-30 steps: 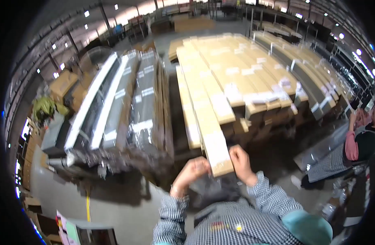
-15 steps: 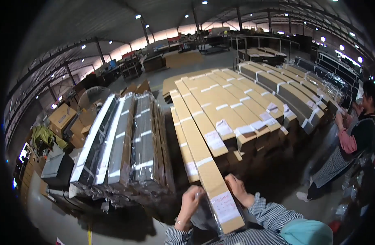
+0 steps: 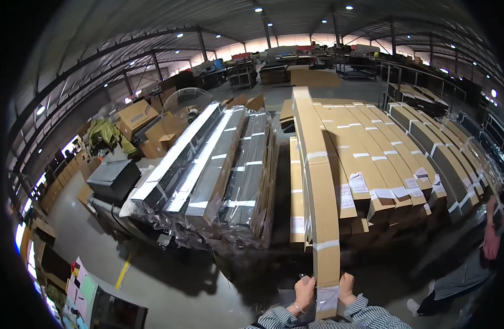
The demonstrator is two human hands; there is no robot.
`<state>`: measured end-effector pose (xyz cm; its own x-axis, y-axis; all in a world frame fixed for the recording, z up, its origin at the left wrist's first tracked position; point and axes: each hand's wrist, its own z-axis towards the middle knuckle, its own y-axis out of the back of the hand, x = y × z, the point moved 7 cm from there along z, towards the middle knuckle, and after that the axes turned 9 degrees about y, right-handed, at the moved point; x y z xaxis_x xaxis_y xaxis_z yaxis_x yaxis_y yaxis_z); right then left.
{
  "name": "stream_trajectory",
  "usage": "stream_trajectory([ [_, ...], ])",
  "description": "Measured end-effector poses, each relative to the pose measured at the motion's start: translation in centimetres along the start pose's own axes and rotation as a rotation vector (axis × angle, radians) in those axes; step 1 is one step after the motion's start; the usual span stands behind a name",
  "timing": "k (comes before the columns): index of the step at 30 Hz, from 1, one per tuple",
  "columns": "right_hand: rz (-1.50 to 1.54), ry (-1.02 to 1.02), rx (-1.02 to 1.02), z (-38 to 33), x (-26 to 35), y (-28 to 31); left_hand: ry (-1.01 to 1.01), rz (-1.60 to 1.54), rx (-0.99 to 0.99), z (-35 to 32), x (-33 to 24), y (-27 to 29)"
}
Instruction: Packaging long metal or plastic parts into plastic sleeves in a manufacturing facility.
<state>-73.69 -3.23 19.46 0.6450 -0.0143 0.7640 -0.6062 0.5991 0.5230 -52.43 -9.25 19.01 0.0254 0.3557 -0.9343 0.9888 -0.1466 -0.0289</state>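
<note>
A long narrow cardboard box (image 3: 319, 186) with bands of clear tape runs from my chest away toward the far end of the stack. My left hand (image 3: 304, 293) grips its near end on the left side. My right hand (image 3: 346, 288) grips the same end on the right side. The box's near end is lifted above the stack of similar long cardboard boxes (image 3: 383, 164) to its right. Both my sleeves are checked.
A pallet of long dark bundles in plastic wrap (image 3: 219, 170) lies to the left. Another person (image 3: 471, 268) in checked clothing stands at the lower right. Brown cartons (image 3: 147, 123) and a dark bin (image 3: 114, 178) sit farther left. Grey concrete floor (image 3: 169, 285) lies below.
The long box has swung up and toward me, now pointing straight ahead. My hands have shifted down to its near end. My view has tipped up toward the hall.
</note>
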Motion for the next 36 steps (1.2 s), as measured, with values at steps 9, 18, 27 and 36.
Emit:
stream_trajectory([
  [9,1.189,-0.609,0.036,-2.6,-5.2,-6.5,-0.09,0.656,0.095,-2.1,0.1,1.2],
  [18,0.889,-0.145,0.302,1.6,15.5,1.0,-0.348,0.416,-0.048,-11.4,-11.3,6.7],
  [27,0.891,-0.225,0.238,3.9,11.7,-2.2,-0.434,0.894,0.313,-9.2,-10.5,7.1],
  [36,0.878,0.17,0.24,-6.4,19.9,-1.4,-0.511,0.098,0.536,-14.3,-28.5,6.9],
])
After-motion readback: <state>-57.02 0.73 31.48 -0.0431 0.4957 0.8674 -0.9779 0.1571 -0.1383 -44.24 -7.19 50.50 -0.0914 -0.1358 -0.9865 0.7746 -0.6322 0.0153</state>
